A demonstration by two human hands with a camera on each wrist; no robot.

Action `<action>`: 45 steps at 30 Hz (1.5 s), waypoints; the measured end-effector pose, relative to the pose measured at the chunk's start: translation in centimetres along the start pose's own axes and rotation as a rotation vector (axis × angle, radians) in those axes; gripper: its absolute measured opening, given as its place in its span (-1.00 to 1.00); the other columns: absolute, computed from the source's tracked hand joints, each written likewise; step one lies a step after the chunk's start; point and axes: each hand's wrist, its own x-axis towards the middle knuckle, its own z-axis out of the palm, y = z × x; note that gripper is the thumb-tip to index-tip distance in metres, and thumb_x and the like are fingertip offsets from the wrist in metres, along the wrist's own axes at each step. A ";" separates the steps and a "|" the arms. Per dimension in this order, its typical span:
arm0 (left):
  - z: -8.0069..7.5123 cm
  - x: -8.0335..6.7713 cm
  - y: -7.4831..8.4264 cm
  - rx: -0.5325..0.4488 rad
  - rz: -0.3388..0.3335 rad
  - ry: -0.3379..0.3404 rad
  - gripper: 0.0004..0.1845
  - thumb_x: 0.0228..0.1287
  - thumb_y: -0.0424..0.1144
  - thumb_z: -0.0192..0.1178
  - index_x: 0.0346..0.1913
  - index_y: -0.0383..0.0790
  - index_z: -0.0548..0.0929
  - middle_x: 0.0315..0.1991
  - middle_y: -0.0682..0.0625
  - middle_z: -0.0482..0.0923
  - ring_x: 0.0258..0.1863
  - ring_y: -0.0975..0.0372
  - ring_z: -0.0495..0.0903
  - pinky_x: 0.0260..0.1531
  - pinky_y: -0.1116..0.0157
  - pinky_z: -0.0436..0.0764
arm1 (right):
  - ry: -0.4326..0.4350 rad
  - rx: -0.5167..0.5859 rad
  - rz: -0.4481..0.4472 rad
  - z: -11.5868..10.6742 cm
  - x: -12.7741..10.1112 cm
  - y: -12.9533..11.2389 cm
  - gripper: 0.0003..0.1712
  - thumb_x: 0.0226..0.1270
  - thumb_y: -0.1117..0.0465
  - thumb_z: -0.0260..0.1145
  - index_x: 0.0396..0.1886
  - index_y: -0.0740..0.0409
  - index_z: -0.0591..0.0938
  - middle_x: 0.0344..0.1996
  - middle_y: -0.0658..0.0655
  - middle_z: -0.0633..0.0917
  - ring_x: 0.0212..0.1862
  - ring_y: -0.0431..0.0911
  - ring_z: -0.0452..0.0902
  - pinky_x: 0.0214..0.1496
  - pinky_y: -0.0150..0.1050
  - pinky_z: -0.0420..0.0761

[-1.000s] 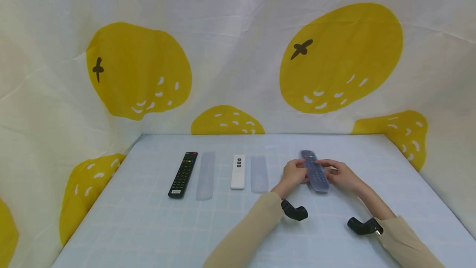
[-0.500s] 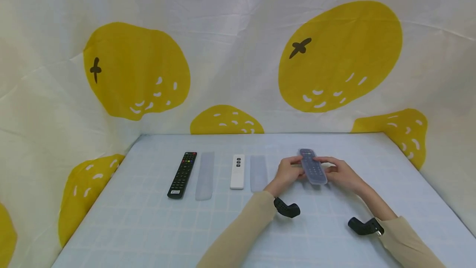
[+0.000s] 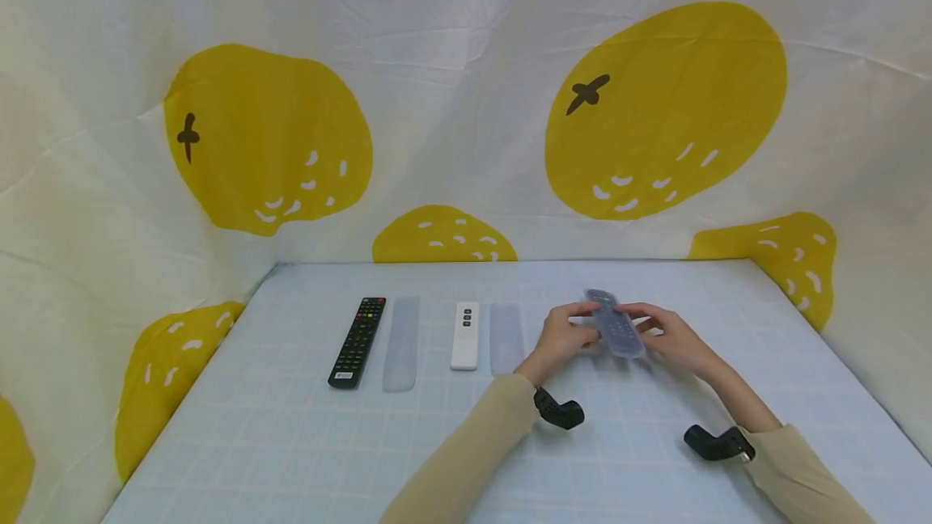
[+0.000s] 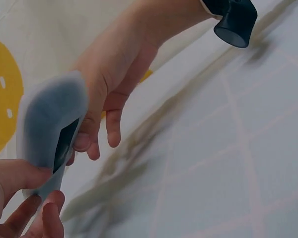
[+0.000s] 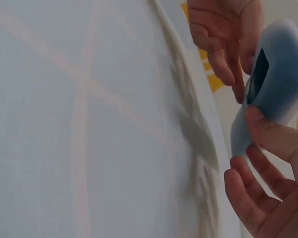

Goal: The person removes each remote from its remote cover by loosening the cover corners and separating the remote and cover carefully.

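A dark plastic remote (image 3: 614,322) is sheathed in a matt, translucent, rubbery-looking cover (image 5: 275,84) — soft enough to bulge at its opening. Two similar frosted sleeves (image 3: 401,343) (image 3: 506,339) are laid on a smooth checked tablecloth (image 3: 291,443); the fruit-print backdrop (image 3: 466,103) is creased cloth.

Remotes (image 3: 358,341) left of, prob., sleeves (image 3: 403,343)
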 end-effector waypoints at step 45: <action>1.3 -0.7 2.1 0.117 0.137 0.240 -0.73 0.18 -0.13 0.34 -0.11 -0.20 0.76 -0.23 -0.01 0.76 -0.40 0.36 0.67 -0.45 0.50 0.57 | 0.357 0.046 0.000 0.6 0.2 -2.9 -0.51 0.36 0.18 0.26 0.20 0.34 0.49 -0.16 0.30 0.65 -0.31 -0.49 0.51 -0.31 -0.46 0.63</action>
